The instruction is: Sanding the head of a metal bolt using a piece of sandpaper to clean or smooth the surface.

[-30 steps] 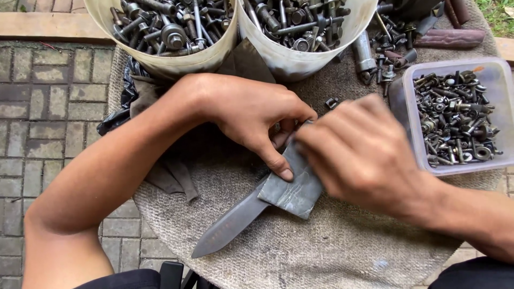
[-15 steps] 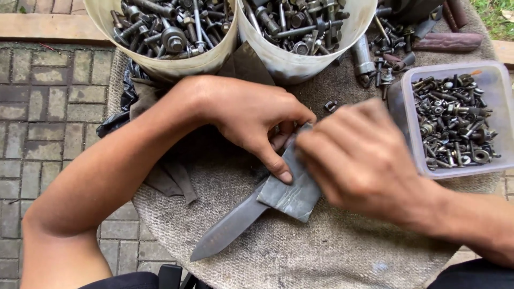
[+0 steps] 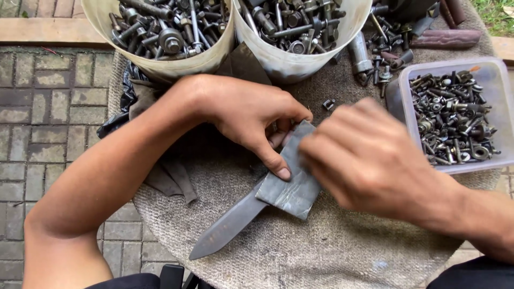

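An outdoor, informal metalwork or repair workshop. The table (image 3: 332,251), covered with coarse burlap-like cloth, stands on a grey brick pavement (image 3: 48,118), with a strip of grass (image 3: 495,16) at the upper right edge. Two pale buckets (image 3: 160,64) at the far edge are filled with used bolts, nuts and shafts, and a clear plastic tub (image 3: 484,166) at the right holds smaller nuts, washers and screws. Loose metal parts (image 3: 375,53) and a dark rasp-like tool (image 3: 444,38) lie between them. A bare steel knife blade (image 3: 227,227) lies on the cloth.
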